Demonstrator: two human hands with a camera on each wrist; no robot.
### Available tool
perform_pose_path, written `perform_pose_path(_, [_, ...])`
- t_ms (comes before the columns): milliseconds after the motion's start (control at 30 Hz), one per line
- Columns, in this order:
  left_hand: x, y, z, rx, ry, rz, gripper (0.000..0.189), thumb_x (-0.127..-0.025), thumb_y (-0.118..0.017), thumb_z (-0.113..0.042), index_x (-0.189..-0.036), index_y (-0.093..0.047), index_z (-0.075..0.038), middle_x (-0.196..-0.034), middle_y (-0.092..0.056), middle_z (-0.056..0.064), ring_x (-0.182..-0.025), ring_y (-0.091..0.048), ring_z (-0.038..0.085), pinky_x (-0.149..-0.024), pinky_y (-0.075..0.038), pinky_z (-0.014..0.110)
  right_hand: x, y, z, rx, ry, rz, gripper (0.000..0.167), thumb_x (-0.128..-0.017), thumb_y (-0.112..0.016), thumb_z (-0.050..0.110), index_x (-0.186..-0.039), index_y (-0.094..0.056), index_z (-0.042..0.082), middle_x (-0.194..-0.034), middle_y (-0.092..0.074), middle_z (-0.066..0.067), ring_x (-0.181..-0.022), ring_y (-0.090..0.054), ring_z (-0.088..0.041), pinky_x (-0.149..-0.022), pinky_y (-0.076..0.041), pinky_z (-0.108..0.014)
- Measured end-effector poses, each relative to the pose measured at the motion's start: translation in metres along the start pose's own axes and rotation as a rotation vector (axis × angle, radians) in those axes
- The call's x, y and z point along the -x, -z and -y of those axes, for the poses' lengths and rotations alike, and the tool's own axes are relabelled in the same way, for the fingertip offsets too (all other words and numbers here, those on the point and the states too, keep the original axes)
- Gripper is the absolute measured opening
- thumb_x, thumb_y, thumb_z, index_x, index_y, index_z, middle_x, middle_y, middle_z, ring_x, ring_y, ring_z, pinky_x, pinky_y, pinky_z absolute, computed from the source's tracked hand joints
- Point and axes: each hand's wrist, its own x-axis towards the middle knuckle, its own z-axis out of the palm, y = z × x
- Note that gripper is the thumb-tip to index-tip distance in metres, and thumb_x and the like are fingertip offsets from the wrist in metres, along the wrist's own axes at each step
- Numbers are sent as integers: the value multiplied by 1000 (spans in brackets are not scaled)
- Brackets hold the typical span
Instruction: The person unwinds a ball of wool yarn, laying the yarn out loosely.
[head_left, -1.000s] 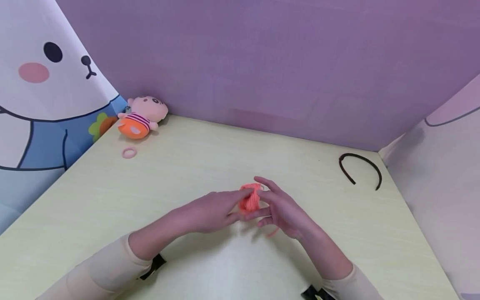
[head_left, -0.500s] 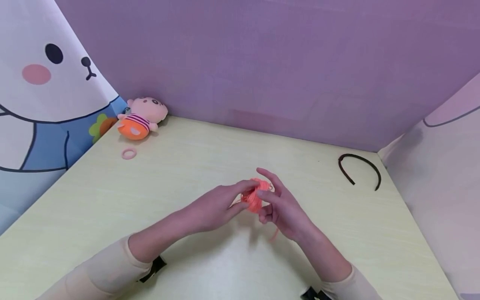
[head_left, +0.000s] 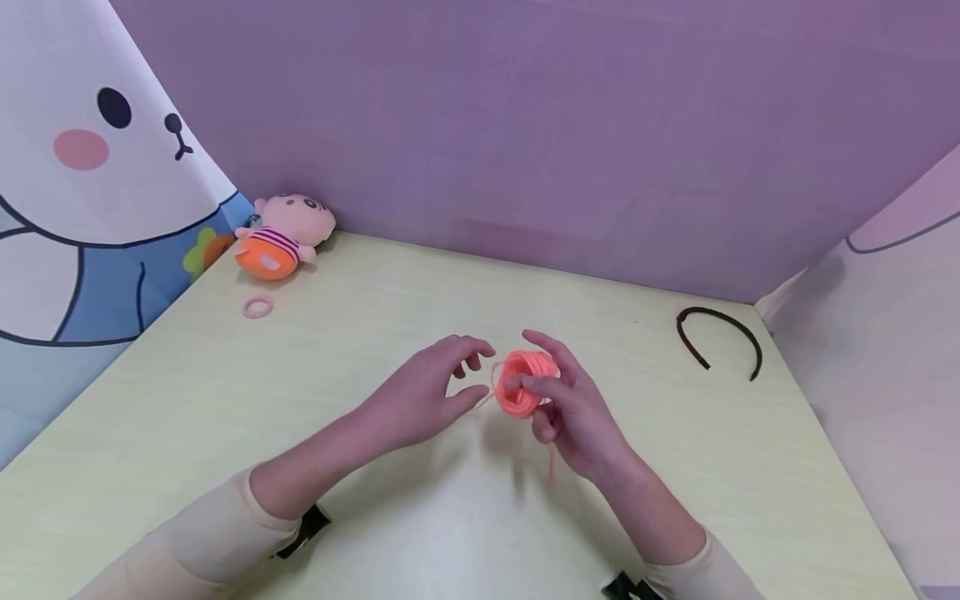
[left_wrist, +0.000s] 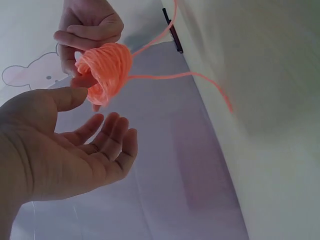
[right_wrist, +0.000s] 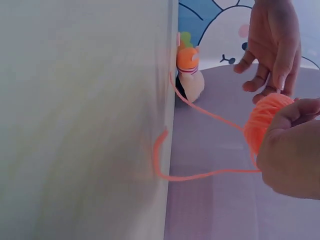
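A small coil of coral-orange yarn [head_left: 534, 367] is held above the table by my right hand [head_left: 577, 417], whose thumb and a finger pinch its wall. The coil's hollow middle faces left in the head view. Two loose strands hang from the yarn [left_wrist: 112, 70] in the left wrist view. My left hand [head_left: 420, 392] is just left of the coil, its fingers bent loosely and apart. In the left wrist view the left hand [left_wrist: 75, 150] has nothing between thumb and fingers, with the thumb tip close to the coil; whether it touches is unclear.
On the pale table [head_left: 405, 308], a plush doll [head_left: 281, 237] leans in the back left corner. A pink ring [head_left: 258, 307] lies before it. A dark headband [head_left: 723, 315] lies at the far right. Purple fabric [head_left: 525, 125] closes off the back.
My left hand has let go of the yarn coil and drawn back left, fingers spreading. The coil has shifted slightly right and turned, its hollow now showing, with my right hand holding it.
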Motion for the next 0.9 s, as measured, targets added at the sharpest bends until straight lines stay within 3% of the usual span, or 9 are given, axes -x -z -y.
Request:
perform_pose_path(300, [-2,-5,3,41,159,142,59,-94,-74,-19,-145,-47,-10,-137,-58,6,-126,-56,30,-99,-49,46,4,6,2,-175,13,238,54,-103,-46,6,-153,-36,24,-104,-70,0,-46,-51,-5,-45,-37,-17])
perform_pose_path(467, [-1,-8,6,72,207,251,62,-95,-73,-21,-149,-43,-13,-140,-58,9,-131,-53,31,-100,-48,50,4,7,1,-216,43,331,51,-105,-40,4,-152,-38,22,-105,-69,-1,-49,-58,-6,-46,-40,-16])
perform_pose_path(567, [-2,-8,8,113,211,292,56,-96,-70,-19,-146,-45,-12,-126,-66,8,-118,-62,28,-93,-52,45,4,7,1,-228,58,376,51,-104,-38,2,-152,-38,20,-110,-69,-2,-51,-59,-6,-47,-41,-16])
perform_pose_path(700, [-4,-6,11,123,193,294,35,-96,-69,-12,-129,-58,-8,-91,-67,-1,-79,-63,17,-70,-53,33,4,5,1,-214,57,397,52,-103,-41,1,-151,-38,19,-113,-71,-4,-51,-59,-5,-47,-41,-17])
perform_pose_path(800, [-6,-4,12,95,195,251,16,-96,-68,-10,-112,-67,-8,-77,-60,-3,-66,-53,14,-60,-48,29,3,5,1,-179,42,365,50,-103,-44,1,-149,-41,17,-108,-69,-3,-50,-58,-5,-46,-41,-17])
perform_pose_path(900, [-8,1,11,71,210,182,8,-97,-68,-11,-104,-71,-11,-76,-60,-3,-66,-53,14,-60,-47,29,2,4,-1,-129,27,316,49,-102,-48,0,-149,-41,14,-102,-69,-3,-48,-58,-6,-45,-43,-17])
